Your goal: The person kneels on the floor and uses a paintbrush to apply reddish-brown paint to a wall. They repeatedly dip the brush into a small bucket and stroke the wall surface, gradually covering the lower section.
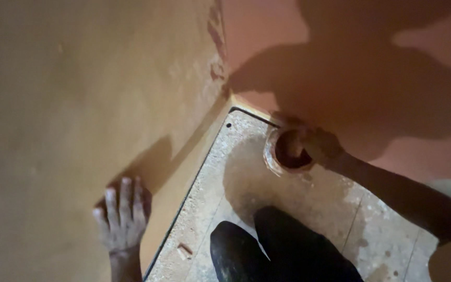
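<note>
- Yellow-tan wall (69,89) fills the left side, surface rough and bare.
- Left hand (122,214) pressed flat on that wall low down, palm against it, fingers (111,201) straight and close together, pinching nothing; skin dusted pale.
- A yellow skirting strip (184,177) runs along the wall base, just right of the left hand.
- Speckled floor (246,156) meets the skirting; a small chip of debris (184,251) lies on it near the bottom edge.
- Dark trouser knees (283,250) of the person over the floor, bottom centre.
- Round drain hole (286,150) with a pale chipped rim sits in the floor corner, close to the red-orange wall (267,31).
- Right hand (319,147) at the hole's right rim, touching it, in deep shadow; cannot tell if its fingers are spread or closed, or holding anything.
- Right forearm (403,193) stretches back to the lower right.
- Large shadow of the person falls on the red-orange wall above the hole.
</note>
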